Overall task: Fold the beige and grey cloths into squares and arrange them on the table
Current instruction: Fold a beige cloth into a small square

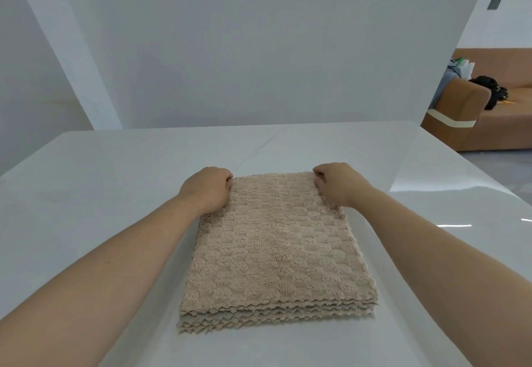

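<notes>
A stack of several beige fleecy cloths with scalloped edges lies flat in the middle of the white table. A thin grey layer shows between the beige edges at the near left of the stack. My left hand grips the far left corner of the top beige cloth with curled fingers. At the far right corner my right hand grips the same cloth. Both fingertips are tucked out of sight at the cloth's far edge.
The glossy white table stretches bare to the left, right and beyond the stack. A white wall stands behind it. Off the table's far right sits a brown sofa with a black bag on it.
</notes>
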`<state>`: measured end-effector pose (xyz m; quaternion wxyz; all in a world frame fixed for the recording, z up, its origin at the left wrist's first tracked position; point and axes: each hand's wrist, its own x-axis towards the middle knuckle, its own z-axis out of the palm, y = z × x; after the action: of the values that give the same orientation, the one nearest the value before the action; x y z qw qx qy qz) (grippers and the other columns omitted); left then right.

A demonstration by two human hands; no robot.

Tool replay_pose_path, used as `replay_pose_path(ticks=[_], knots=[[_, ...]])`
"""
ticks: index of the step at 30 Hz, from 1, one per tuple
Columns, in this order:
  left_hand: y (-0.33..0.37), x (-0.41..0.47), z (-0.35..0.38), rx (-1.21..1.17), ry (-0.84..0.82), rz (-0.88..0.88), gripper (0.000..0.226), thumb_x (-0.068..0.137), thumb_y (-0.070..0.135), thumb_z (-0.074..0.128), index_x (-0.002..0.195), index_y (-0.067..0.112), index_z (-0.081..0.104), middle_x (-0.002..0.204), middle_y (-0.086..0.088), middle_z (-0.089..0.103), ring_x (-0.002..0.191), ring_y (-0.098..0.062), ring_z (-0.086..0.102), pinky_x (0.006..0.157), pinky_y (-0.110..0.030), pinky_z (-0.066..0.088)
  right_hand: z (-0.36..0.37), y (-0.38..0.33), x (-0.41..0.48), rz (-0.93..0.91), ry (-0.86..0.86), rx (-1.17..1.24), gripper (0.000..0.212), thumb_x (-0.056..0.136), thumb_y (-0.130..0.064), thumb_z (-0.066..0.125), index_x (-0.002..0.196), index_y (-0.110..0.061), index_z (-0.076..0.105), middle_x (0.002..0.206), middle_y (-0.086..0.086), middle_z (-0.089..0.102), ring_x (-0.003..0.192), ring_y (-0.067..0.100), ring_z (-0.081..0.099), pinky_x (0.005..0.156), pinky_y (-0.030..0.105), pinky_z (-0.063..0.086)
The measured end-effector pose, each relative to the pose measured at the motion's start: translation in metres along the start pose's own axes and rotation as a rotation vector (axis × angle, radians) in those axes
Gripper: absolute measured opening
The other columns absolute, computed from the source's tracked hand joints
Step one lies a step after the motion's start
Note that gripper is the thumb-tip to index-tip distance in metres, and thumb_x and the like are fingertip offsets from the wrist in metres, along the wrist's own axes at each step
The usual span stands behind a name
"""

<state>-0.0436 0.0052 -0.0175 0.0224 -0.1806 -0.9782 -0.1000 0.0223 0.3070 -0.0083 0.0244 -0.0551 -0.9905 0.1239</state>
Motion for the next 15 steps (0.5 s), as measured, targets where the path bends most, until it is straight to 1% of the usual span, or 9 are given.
replay_pose_path(ticks=[2, 3, 4, 5, 7, 10, 12, 14, 15], knots=[[0.002, -0.002, -0.001, 0.016, 0.036, 0.004, 0.027, 0.103, 0.032, 0.046, 0.107, 0.020, 0.071, 0.105, 0.003, 0.070, 0.096, -0.020, 0.064, 0.082, -0.040, 0.056, -0.003, -0.003, -0.002, -0.017, 0.018, -0.028, 0.027, 0.101, -0.024, 0.042, 0.075, -0.021, 0.052, 0.082, -0.003, 0.059, 0.087, 0.030, 0.058, 0.075, 0.039, 0.050], [0.003, -0.004, -0.002, 0.022, 0.054, 0.011, 0.026, 0.103, 0.033, 0.047, 0.105, 0.021, 0.071, 0.103, 0.004, 0.069, 0.095, -0.020, 0.064, 0.081, -0.040, 0.055, -0.004, -0.006, -0.002, -0.025, 0.020, -0.026, 0.024, 0.102, -0.025, 0.043, 0.088, -0.022, 0.062, 0.094, -0.003, 0.063, 0.097, 0.030, 0.060, 0.083, 0.040, 0.051], [0.005, -0.005, -0.003, 0.027, 0.077, 0.022, 0.024, 0.102, 0.033, 0.049, 0.103, 0.021, 0.070, 0.101, 0.004, 0.067, 0.094, -0.020, 0.063, 0.080, -0.040, 0.055, -0.004, -0.006, -0.002, -0.032, 0.026, -0.004, 0.025, 0.103, -0.027, 0.043, 0.109, -0.022, 0.067, 0.109, -0.001, 0.065, 0.109, 0.029, 0.059, 0.092, 0.042, 0.050], [0.006, -0.006, -0.005, 0.031, 0.093, 0.029, 0.022, 0.101, 0.031, 0.050, 0.102, 0.021, 0.070, 0.100, 0.004, 0.066, 0.095, -0.021, 0.063, 0.080, -0.039, 0.054, -0.004, -0.007, -0.002, -0.027, 0.023, 0.016, 0.033, 0.104, -0.028, 0.043, 0.128, -0.020, 0.063, 0.123, 0.002, 0.064, 0.118, 0.028, 0.058, 0.099, 0.044, 0.049], [0.010, -0.009, -0.007, 0.032, 0.131, 0.040, 0.017, 0.099, 0.026, 0.053, 0.102, 0.021, 0.069, 0.101, 0.004, 0.064, 0.097, -0.021, 0.062, 0.080, -0.038, 0.051, -0.004, -0.007, -0.001, -0.032, 0.019, 0.035, 0.040, 0.104, -0.028, 0.045, 0.141, -0.018, 0.056, 0.133, 0.005, 0.060, 0.124, 0.026, 0.056, 0.104, 0.045, 0.046], [0.016, -0.015, -0.013, -0.006, 0.173, 0.058, 0.014, 0.095, 0.019, 0.053, 0.103, 0.019, 0.066, 0.103, 0.003, 0.063, 0.098, -0.020, 0.059, 0.080, -0.035, 0.047, -0.003, -0.007, -0.002, -0.081, 0.028, 0.044, 0.041, 0.103, -0.029, 0.050, 0.142, -0.018, 0.055, 0.131, 0.007, 0.058, 0.122, 0.027, 0.055, 0.104, 0.044, 0.046], [0.020, -0.021, -0.017, -0.068, 0.176, 0.066, 0.013, 0.094, 0.016, 0.053, 0.103, 0.019, 0.062, 0.102, 0.004, 0.063, 0.096, -0.020, 0.060, 0.079, -0.036, 0.049, -0.005, -0.006, -0.006, -0.111, 0.040, 0.081, 0.038, 0.101, -0.028, 0.054, 0.136, -0.016, 0.061, 0.123, 0.007, 0.060, 0.117, 0.026, 0.057, 0.099, 0.039, 0.047], [0.024, -0.028, -0.020, -0.138, 0.173, 0.071, 0.012, 0.095, 0.016, 0.053, 0.104, 0.021, 0.059, 0.101, 0.005, 0.063, 0.094, -0.018, 0.061, 0.079, -0.037, 0.053, -0.007, -0.004, -0.011, -0.125, 0.055, 0.112, 0.025, 0.098, -0.028, 0.057, 0.111, -0.013, 0.072, 0.106, 0.006, 0.064, 0.102, 0.025, 0.061, 0.085, 0.036, 0.051], [0.026, -0.032, -0.022, -0.168, 0.173, 0.077, 0.012, 0.095, 0.017, 0.054, 0.106, 0.022, 0.058, 0.101, 0.005, 0.063, 0.095, -0.017, 0.061, 0.080, -0.038, 0.054, -0.009, -0.003, -0.015, -0.119, 0.062, 0.130, 0.022, 0.096, -0.027, 0.057, 0.098, -0.011, 0.072, 0.097, 0.007, 0.065, 0.092, 0.025, 0.063, 0.077, 0.036, 0.052]])
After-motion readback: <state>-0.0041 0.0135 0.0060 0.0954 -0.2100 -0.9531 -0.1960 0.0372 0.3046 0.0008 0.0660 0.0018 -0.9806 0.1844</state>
